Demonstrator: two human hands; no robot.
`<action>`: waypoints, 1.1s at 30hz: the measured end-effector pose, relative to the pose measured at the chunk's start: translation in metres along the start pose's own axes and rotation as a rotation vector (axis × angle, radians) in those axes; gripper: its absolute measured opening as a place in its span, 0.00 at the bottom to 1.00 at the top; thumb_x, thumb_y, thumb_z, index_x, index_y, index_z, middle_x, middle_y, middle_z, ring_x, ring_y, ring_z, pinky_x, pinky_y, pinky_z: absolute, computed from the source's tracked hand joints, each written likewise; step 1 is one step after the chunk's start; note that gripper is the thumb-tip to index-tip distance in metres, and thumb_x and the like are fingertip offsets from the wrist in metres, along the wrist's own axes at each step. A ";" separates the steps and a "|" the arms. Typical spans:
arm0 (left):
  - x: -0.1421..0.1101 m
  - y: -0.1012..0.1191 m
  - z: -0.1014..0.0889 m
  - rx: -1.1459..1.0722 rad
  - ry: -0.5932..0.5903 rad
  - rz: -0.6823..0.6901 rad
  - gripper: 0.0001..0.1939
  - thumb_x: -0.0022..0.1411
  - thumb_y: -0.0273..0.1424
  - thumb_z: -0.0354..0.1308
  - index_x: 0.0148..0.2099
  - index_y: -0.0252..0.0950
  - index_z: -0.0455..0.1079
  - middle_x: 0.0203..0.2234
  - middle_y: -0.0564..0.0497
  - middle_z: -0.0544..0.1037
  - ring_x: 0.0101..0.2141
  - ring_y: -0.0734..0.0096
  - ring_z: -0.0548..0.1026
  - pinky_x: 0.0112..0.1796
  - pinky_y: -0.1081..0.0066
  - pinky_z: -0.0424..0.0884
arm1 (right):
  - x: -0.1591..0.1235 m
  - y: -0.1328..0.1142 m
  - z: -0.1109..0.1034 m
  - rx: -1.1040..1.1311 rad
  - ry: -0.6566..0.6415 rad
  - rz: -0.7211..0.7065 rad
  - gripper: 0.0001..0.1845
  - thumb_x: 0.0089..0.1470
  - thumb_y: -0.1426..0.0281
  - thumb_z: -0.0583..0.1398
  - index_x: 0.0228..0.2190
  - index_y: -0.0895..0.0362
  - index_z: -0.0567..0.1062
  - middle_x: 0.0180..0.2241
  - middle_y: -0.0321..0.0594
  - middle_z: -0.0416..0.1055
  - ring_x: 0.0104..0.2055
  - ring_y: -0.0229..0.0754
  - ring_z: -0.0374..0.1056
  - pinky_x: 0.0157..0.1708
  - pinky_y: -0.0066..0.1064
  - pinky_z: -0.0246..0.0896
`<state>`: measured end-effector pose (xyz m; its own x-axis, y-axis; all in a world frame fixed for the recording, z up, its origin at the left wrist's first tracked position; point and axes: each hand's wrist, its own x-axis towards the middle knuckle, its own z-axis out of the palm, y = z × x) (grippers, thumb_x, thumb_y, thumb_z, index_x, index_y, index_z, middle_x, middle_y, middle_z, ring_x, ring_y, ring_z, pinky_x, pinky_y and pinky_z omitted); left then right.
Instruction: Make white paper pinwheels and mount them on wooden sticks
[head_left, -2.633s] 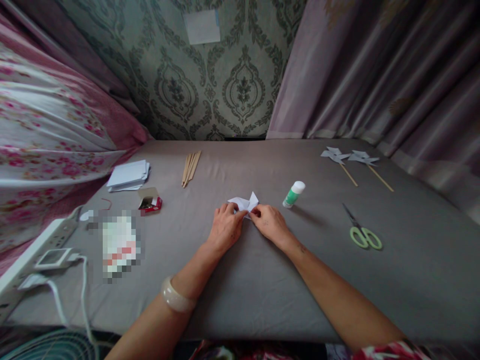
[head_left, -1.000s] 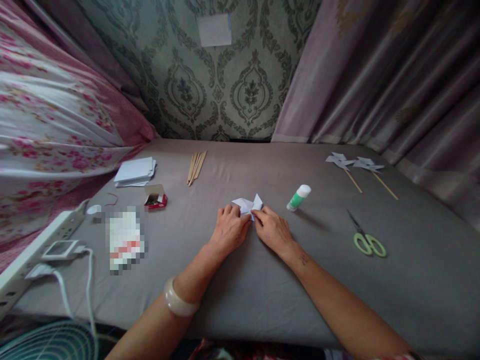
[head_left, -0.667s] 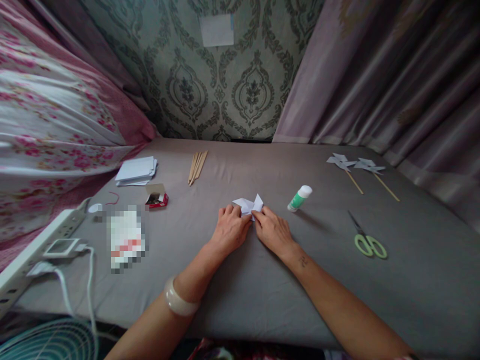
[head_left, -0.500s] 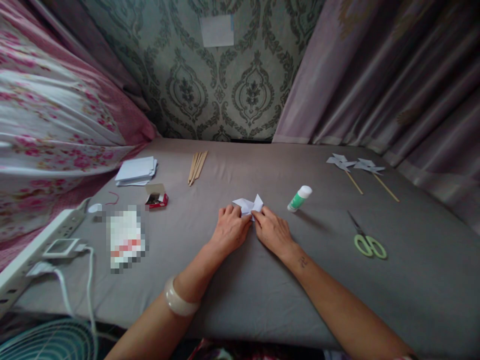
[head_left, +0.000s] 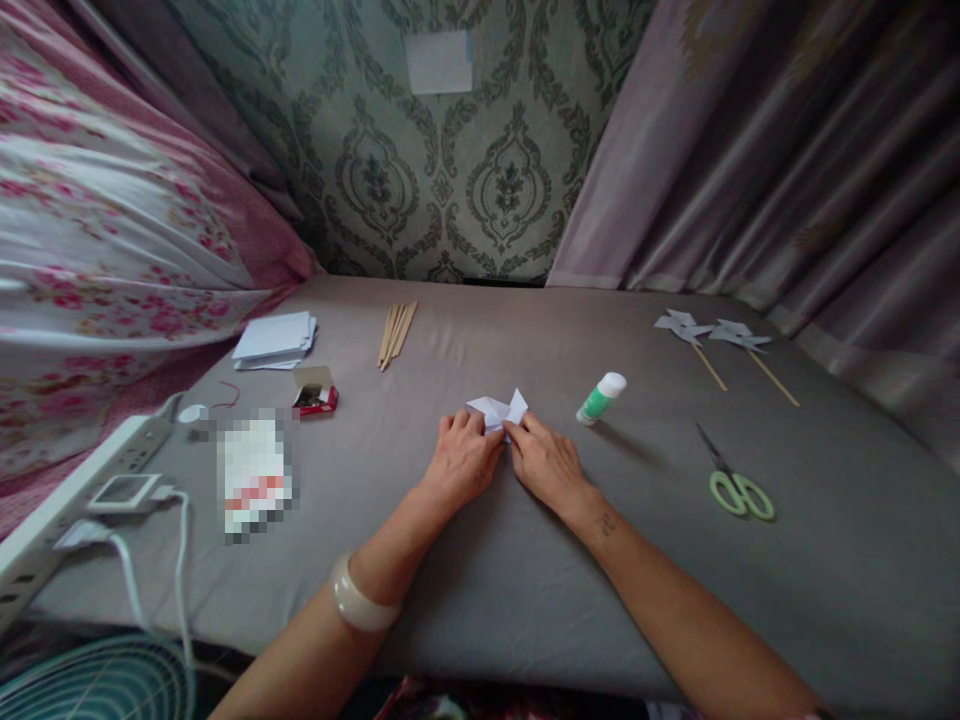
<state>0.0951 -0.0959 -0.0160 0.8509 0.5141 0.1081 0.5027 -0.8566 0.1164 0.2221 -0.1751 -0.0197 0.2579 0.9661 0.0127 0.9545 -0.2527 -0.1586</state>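
Between my hands, low over the grey cloth, is a white paper pinwheel (head_left: 495, 411) with pointed folded blades. My left hand (head_left: 465, 455) grips its left side, fingers curled and thumb toward the middle. On the other side my right hand (head_left: 547, 460) pinches the paper, its thumb close to the left one. The hands hide the pinwheel's lower part. A green and white glue stick (head_left: 601, 399) stands just right of my right hand. Two finished-looking pinwheels on sticks (head_left: 682, 326) lie at the far right.
Green-handled scissors (head_left: 739, 492) lie at the right. Several wooden sticks (head_left: 396, 335) rest at the back, left of centre. Farther left are a stack of white paper (head_left: 274, 340), a small open red box (head_left: 316, 393), a blurred packet (head_left: 255, 475) and a power strip (head_left: 82, 500) with cables.
The hands keep the same hold on the paper pinwheel. The whole view has shifted very slightly; nothing else visibly moves.
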 end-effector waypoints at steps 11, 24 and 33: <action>0.000 -0.001 0.003 -0.009 0.018 0.008 0.18 0.68 0.35 0.43 0.49 0.41 0.72 0.37 0.43 0.71 0.42 0.57 0.64 0.41 0.59 0.57 | 0.001 -0.002 -0.005 -0.009 -0.027 -0.008 0.23 0.65 0.70 0.43 0.54 0.55 0.69 0.47 0.48 0.68 0.47 0.47 0.67 0.41 0.34 0.60; 0.000 -0.002 0.004 -0.044 0.032 -0.003 0.18 0.68 0.36 0.43 0.49 0.42 0.74 0.38 0.43 0.72 0.43 0.57 0.65 0.42 0.59 0.57 | 0.024 0.010 -0.021 0.039 -0.091 -0.083 0.19 0.62 0.72 0.48 0.47 0.55 0.75 0.47 0.46 0.69 0.51 0.46 0.64 0.45 0.34 0.59; 0.000 -0.005 0.005 -0.138 0.059 -0.023 0.17 0.67 0.36 0.46 0.45 0.42 0.76 0.39 0.44 0.74 0.43 0.58 0.67 0.42 0.61 0.58 | 0.030 0.004 -0.026 -0.020 -0.093 -0.101 0.19 0.61 0.74 0.48 0.43 0.56 0.77 0.45 0.48 0.70 0.50 0.47 0.65 0.44 0.34 0.59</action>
<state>0.0937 -0.0914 -0.0218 0.8268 0.5387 0.1616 0.4927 -0.8323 0.2540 0.2377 -0.1487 0.0052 0.1465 0.9871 -0.0639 0.9778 -0.1543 -0.1416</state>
